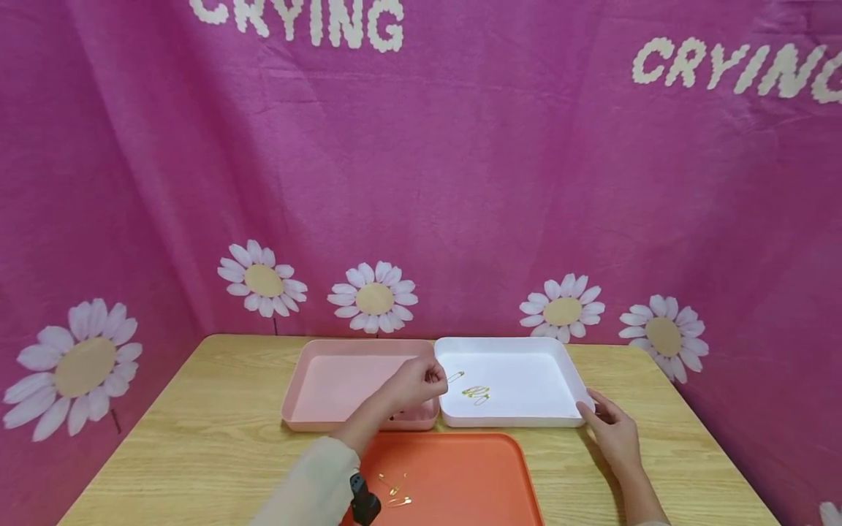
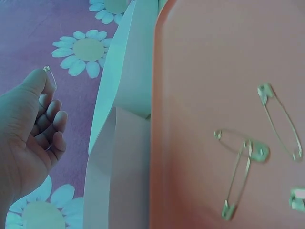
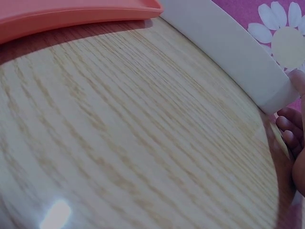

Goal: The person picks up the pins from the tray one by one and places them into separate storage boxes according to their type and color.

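My left hand [image 1: 413, 383] pinches a gold safety pin [image 2: 53, 81] between thumb and forefinger, its other fingers curled. It hovers where the pink tray [image 1: 297, 387] meets the white tray [image 1: 513, 421]. Several gold safety pins [image 1: 476, 393] lie inside the white tray, towards its left side. At that tray's front right corner, my right hand [image 1: 617, 437] grips the rim, thumb on top and fingers outside. More safety pins [image 2: 238, 176] lie loose on the orange tray [image 1: 473, 482], below my left forearm.
All three trays stand on a wooden table [image 1: 217, 438], the orange one in front of the other two. Small dark items [image 1: 395, 417] in the pink tray are partly hidden by my left arm. A magenta cloth [image 1: 460, 183] with daisies hangs behind the table.
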Tool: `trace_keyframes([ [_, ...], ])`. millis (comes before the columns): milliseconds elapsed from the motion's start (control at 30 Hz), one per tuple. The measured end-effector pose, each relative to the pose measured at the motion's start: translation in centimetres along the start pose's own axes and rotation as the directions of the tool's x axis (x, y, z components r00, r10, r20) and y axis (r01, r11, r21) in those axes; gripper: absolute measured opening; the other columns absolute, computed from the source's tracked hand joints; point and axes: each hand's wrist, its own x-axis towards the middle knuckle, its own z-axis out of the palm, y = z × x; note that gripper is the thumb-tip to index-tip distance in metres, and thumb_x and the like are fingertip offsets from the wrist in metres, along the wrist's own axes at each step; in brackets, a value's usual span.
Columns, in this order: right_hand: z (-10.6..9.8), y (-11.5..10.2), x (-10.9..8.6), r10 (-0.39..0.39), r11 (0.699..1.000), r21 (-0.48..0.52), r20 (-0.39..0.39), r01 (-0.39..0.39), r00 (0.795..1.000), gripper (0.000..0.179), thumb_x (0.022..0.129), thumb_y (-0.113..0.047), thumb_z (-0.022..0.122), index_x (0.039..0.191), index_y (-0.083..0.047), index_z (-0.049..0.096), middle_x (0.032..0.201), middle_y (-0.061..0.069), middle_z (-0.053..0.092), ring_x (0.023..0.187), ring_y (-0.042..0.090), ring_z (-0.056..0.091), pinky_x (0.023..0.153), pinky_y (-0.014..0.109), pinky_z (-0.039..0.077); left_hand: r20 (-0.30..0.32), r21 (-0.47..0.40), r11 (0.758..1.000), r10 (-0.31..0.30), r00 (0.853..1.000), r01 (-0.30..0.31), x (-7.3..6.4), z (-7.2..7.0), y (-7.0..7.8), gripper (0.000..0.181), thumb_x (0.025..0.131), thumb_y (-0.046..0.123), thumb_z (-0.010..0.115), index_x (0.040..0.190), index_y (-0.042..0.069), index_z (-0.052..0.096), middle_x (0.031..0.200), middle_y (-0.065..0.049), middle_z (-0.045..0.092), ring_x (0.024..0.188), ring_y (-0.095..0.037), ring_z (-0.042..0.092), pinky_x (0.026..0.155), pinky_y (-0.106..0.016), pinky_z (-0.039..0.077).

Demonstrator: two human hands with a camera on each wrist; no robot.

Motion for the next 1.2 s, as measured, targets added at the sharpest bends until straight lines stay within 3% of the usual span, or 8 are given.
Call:
trace_keyframes([
  [167, 0.2, 0.0, 0.1, 0.014, 1.000, -0.010, 0.007, -0.013, 1.000, 0.055, 0.084, -0.043, 0.066, 0.129, -0.013, 0.057, 0.082, -0.024, 0.050, 0.079, -0.006, 0.045, 0.068, 0.010, 0.039, -0.015, -0.029, 1.000, -0.005, 1.000, 0.005, 0.8, 0.7, 0.2, 0.006, 0.081, 0.011, 0.059, 0.082, 0.006, 0.061, 0.071, 0.005, 0.051, 0.068, -0.007, 0.047, 0.061, -0.017, 0.040],
  [400, 0.0, -0.1, 0.1, 0.013, 0.998, -0.057, -0.006, -0.013, 1.000, 0.056, 0.084, -0.045, 0.064, 0.130, -0.013, 0.056, 0.094, -0.010, 0.055, 0.079, -0.005, 0.045, 0.068, 0.009, 0.038, -0.034, -0.054, 0.998, -0.028, 0.999, 0.026, 1.8, 1.7, 0.6, 0.006, 0.082, 0.012, 0.058, 0.081, 0.008, 0.061, 0.073, 0.004, 0.052, 0.069, -0.008, 0.047, 0.063, -0.019, 0.040],
  [633, -0.2, 0.0, -0.2, 0.000, 1.000, -0.014, -0.032, -0.001, 0.999, 0.052, 0.084, -0.039, 0.067, 0.127, -0.011, 0.058, 0.075, -0.027, 0.049, 0.074, -0.008, 0.045, 0.065, 0.011, 0.039, -0.092, -0.064, 0.998, 0.001, 0.996, -0.007, 2.4, 3.1, 0.5, 0.005, 0.078, 0.006, 0.058, 0.079, 0.003, 0.062, 0.070, 0.005, 0.051, 0.066, -0.005, 0.046, 0.061, -0.017, 0.040],
  [933, -0.2, 0.1, -0.1, 0.010, 1.000, -0.015, -0.024, -0.010, 1.000, 0.054, 0.083, -0.041, 0.067, 0.127, -0.011, 0.058, 0.078, -0.025, 0.049, 0.075, -0.007, 0.045, 0.064, 0.012, 0.040, -0.138, -0.111, 0.991, -0.085, 0.987, 0.070, 2.7, 4.5, 0.3, 0.005, 0.080, 0.008, 0.058, 0.079, 0.004, 0.061, 0.072, 0.003, 0.054, 0.069, -0.007, 0.047, 0.064, -0.019, 0.041],
  [1200, -0.1, 0.0, 0.0, 0.005, 1.000, -0.024, -0.017, -0.005, 1.000, 0.055, 0.083, -0.043, 0.067, 0.128, -0.011, 0.058, 0.084, -0.019, 0.052, 0.076, -0.007, 0.046, 0.065, 0.012, 0.040, -0.183, -0.232, 0.966, -0.155, 0.971, 0.111, 3.1, 5.9, 0.1, 0.005, 0.079, 0.006, 0.058, 0.081, 0.002, 0.061, 0.072, 0.002, 0.054, 0.068, -0.009, 0.047, 0.063, -0.021, 0.042],
])
